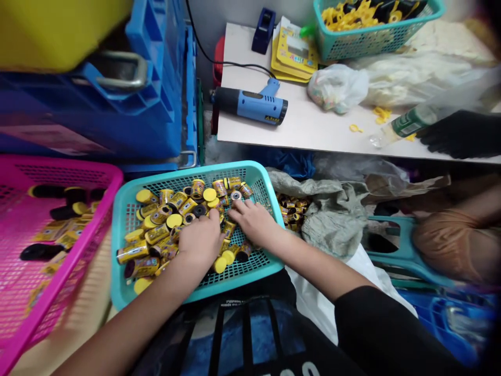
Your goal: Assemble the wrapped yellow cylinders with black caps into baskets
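A turquoise basket (263, 183) sits before me, holding several small yellow printed cylinders (158, 234) with yellow or black ends. My left hand (201, 237) reaches down into the middle of the pile, its fingers bent beside a black round end (199, 210). What those fingertips hold is hidden. To its right, my right hand (254, 222) rests over the pile with fingers apart, its tips near a cylinder with a pale ring-shaped end (236, 195). Loose yellow discs (219, 265) lie below the hands.
At left stands a pink basket (113, 175) with black and yellow pieces, beside stacked blue crates (164, 120). A white table (242, 133) bears a blue heat gun (254, 104) and another turquoise basket (352, 44). An open sack (332, 219) of cylinders lies right, near another person's leg (446, 240).
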Tool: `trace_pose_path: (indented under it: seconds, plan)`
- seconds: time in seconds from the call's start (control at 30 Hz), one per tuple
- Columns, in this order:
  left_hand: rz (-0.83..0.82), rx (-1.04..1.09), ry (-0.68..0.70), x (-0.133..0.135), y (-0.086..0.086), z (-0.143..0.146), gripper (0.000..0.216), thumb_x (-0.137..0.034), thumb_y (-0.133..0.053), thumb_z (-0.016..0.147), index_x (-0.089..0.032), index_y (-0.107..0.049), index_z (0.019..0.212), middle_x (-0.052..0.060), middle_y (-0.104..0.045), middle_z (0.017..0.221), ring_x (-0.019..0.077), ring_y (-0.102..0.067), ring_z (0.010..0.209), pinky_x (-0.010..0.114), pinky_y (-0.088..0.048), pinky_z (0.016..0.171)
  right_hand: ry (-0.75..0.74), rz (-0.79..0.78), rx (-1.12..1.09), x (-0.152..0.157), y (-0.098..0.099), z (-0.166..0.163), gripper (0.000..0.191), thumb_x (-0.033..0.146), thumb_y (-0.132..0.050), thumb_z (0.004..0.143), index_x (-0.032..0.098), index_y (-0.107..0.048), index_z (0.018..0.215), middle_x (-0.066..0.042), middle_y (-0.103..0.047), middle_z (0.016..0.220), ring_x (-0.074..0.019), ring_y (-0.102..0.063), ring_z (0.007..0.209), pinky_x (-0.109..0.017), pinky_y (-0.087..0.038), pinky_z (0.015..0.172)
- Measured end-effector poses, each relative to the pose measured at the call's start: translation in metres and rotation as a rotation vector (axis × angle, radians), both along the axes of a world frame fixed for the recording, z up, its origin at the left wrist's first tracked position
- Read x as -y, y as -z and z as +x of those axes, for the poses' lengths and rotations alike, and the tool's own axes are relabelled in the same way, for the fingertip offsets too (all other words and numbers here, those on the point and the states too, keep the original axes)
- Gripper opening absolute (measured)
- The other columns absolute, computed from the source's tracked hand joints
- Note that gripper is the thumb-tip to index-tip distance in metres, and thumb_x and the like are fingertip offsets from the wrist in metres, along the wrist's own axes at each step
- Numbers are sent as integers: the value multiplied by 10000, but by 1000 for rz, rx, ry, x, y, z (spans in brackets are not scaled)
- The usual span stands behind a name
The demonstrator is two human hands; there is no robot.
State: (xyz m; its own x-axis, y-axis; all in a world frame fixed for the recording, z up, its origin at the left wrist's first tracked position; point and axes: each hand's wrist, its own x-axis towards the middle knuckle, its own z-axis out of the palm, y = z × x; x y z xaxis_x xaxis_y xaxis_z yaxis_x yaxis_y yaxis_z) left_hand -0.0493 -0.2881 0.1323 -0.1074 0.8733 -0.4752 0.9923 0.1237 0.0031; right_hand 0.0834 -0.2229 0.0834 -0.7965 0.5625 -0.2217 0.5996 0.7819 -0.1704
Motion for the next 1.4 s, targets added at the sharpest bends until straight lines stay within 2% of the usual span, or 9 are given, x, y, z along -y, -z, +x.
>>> trace_pose_path:
  seconds: [0.17, 0.27, 0.4, 0.57, 0.7, 0.87, 1.07, 1.2, 1.4]
  plan:
    - [-58, 132, 54, 6, -9, -22, 307, -235, -456, 904, -128, -548, 1176, 153, -735, 978, 317, -715, 901, 390, -536, 721, 157, -92, -75, -2, -9, 10, 179, 182, -536, 924, 113, -640, 1053, -176, -569, 1241, -278, -532, 1125, -378, -505, 846]
    - [-30, 191, 95, 15, -8, -31, 307, -237, -419, 936, -163, -575, 1190, 122, -718, 1040, 281, -694, 955, 376, -531, 784, 272, -277, -343, 5, -24, 25, 313, 279, -639, 889, 140, -599, 1167, -111, -642, 1125, -214, -603, 1005, -352, -514, 867]
    - [10, 143, 186, 13, -1, -28, 298, -310, -501, 920, -191, -678, 1128, 140, -655, 1098, 341, -618, 1076, 412, -542, 775, 487, -261, -756, 12, -41, 61, 321, 344, -520, 967, 230, -592, 1259, -67, -637, 1156, -175, -609, 1049, -360, -494, 965]
    - [-96, 78, 218, 3, -2, -20, 278, -184, -494, 879, -179, -733, 1020, 164, -621, 1060, 325, -648, 966, 399, -552, 702, 726, -475, -1008, 24, -41, 99, 297, 400, -641, 890, 232, -634, 1135, -60, -661, 1126, -171, -662, 981, -335, -563, 874]
    - [-64, 35, 285, 6, -4, -22, 325, -152, -430, 875, -130, -693, 1064, 193, -649, 1087, 359, -653, 1015, 427, -556, 735, 754, -485, -1149, 35, -36, 106, 349, 368, -798, 746, 204, -597, 980, -46, -678, 1021, -169, -677, 967, -313, -576, 871]
    - [-56, 58, 271, 13, 0, -26, 388, -125, -369, 865, -123, -662, 1119, 191, -728, 976, 374, -696, 956, 459, -558, 715, 701, -398, -1166, 35, -39, 108, 352, 346, -781, 770, 222, -592, 1040, -53, -662, 1065, -174, -653, 1029, -328, -566, 902]
    - [77, 557, 8, 8, -11, -36, 480, -394, -501, 843, -203, -649, 1258, 128, -683, 1230, 311, -669, 1068, 428, -589, 813, 745, -209, -1095, 33, -35, 133, 260, 405, -560, 933, 234, -654, 1105, -85, -650, 1135, -208, -620, 1088, -399, -522, 976]
    - [-13, 1000, -141, 2, -25, -38, 405, -460, -640, 774, -250, -732, 1107, 76, -704, 1198, 262, -683, 1051, 380, -598, 849, 872, -210, -1176, 36, -24, 142, 265, 424, -622, 887, 223, -594, 1057, -81, -647, 1076, -201, -641, 1023, -371, -547, 909]
    - [-76, 1160, -236, -13, -28, -9, 351, -429, -740, 697, -212, -730, 972, 77, -744, 1065, 263, -708, 989, 406, -604, 854, 935, -155, -1122, 36, -9, 153, 297, 392, -662, 857, 210, -560, 1068, -77, -634, 1081, -193, -633, 1011, -349, -532, 901]
